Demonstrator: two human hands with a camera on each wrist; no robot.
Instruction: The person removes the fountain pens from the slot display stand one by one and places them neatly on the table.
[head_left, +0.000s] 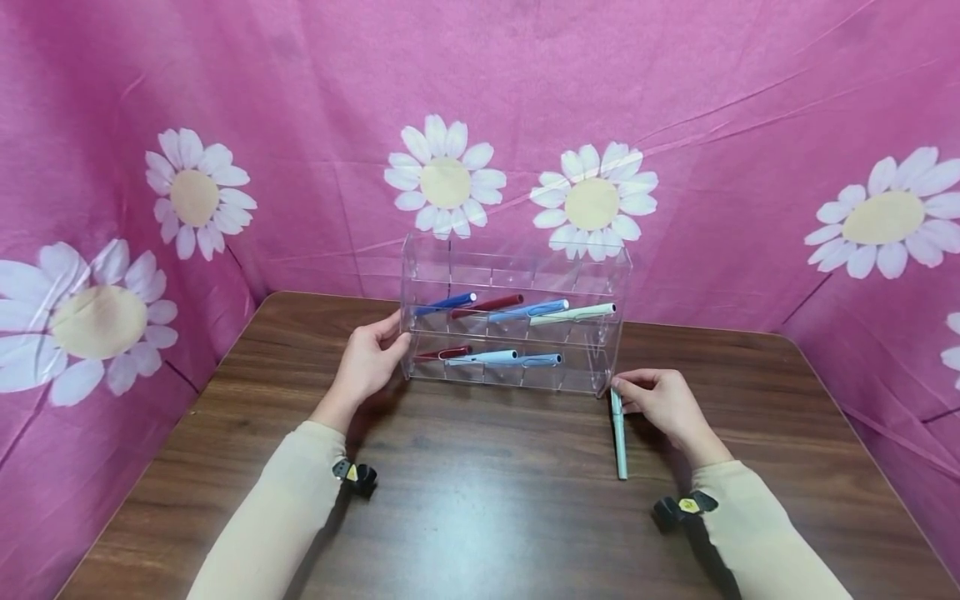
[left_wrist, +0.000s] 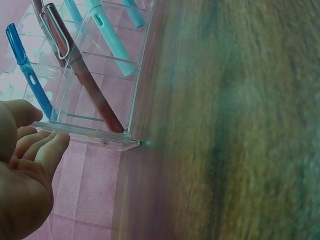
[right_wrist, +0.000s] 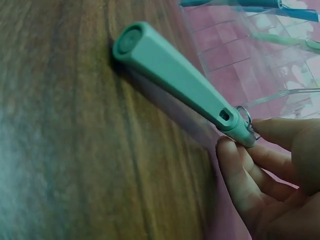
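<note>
A clear acrylic pen rack (head_left: 517, 379) stands at the back of the table. Its upper visible tier holds a dark blue pen (head_left: 450, 303), a dark red pen (head_left: 491, 307), a blue pen (head_left: 532, 311) and a pale green pen (head_left: 573, 314). Lower down lie another red pen (left_wrist: 95, 95), a light blue pen (head_left: 487, 358) and a blue one. My left hand (head_left: 367, 358) grips the rack's left side panel between thumb and fingers. Beside the right front corner, my right hand (head_left: 660, 404) pinches a green pen (right_wrist: 175, 77) near its clip, its other end pointing toward me.
The brown wood-grain table (head_left: 465, 500) runs back to a pink cloth (head_left: 330, 167) with large white daisies, which hangs behind and at both sides. Small black wrist cameras (head_left: 363, 479) are strapped over both cream sleeves (head_left: 277, 508).
</note>
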